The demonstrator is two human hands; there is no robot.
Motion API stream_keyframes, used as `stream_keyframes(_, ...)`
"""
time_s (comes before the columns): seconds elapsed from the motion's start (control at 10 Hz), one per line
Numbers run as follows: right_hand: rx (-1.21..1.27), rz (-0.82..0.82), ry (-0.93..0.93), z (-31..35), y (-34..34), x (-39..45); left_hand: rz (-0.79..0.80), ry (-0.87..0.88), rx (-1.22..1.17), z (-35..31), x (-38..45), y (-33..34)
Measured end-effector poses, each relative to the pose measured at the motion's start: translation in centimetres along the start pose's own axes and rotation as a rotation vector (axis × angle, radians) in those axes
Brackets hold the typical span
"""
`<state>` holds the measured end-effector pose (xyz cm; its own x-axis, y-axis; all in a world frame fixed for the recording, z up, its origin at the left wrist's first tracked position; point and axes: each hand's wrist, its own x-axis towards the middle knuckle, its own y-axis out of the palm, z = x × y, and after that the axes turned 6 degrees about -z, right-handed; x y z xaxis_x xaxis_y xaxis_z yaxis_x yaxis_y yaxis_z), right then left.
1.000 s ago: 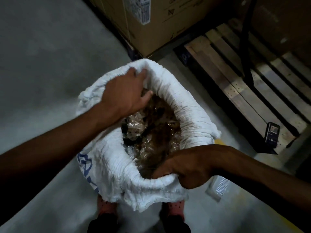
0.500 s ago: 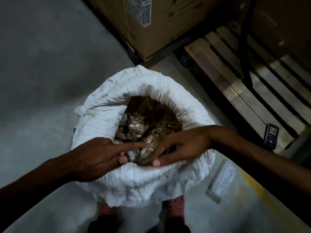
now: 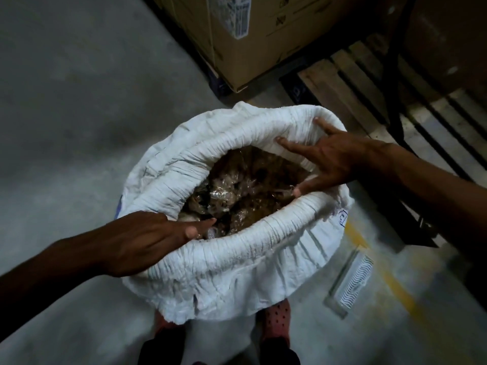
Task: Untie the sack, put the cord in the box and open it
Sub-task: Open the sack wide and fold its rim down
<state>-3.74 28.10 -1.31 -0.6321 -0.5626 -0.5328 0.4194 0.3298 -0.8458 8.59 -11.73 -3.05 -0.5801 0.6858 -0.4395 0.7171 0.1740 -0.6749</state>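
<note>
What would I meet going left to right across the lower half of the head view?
Left hand → white sack, its rolled rim open → white ridged strip lying on the floor → yellow floor line.

sack (image 3: 224,262) white | contents (image 3: 245,191) brown, glossy | carton (image 3: 253,40) tan | floor line (image 3: 390,283) yellow

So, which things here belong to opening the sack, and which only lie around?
Belonging to the job:
- white sack
- left hand
- right hand

Lying about:
- cardboard box
- wooden pallet
- white grille piece on the floor
</note>
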Motion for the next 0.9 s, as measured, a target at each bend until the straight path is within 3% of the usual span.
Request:
stream_keyframes(0.1, 0.030, 0.059, 0.035, 0.0, -0.2, 0.3, -0.070, -0.264, -0.311, -0.7, 0.6, -1.2)
stream_keyframes(0.2, 0.038, 0.106, 0.025, 0.6, -0.1, 0.4, -0.160, -0.253, -0.256, -0.1, 2.0, -2.6)
stream_keyframes(0.3, 0.028, 0.180, 0.037, 1.4, 0.6, 0.5, -0.199, -0.463, -0.273, 0.5, 3.7, -3.5)
stream_keyframes(0.4, 0.007, 0.214, 0.053, 2.2, 1.3, 0.6, -0.325, -0.542, -0.235, 1.7, 5.0, -3.8)
stream_keyframes(0.6, -0.081, 0.249, 0.135, 2.5, 1.2, 0.5, -0.434, -0.477, -0.054, 1.7, 4.0, -3.6)
stream_keyframes(0.7, -0.024, 0.081, 0.134, 1.0, 0.6, 0.4, -0.408, -0.474, 0.045, 1.2, 2.3, -2.3)
stream_keyframes(0.9, -0.004, 0.039, 0.153, -1.2, -1.1, 0.2, -0.511, -0.430, -0.106, 0.2, 0.6, -0.8)
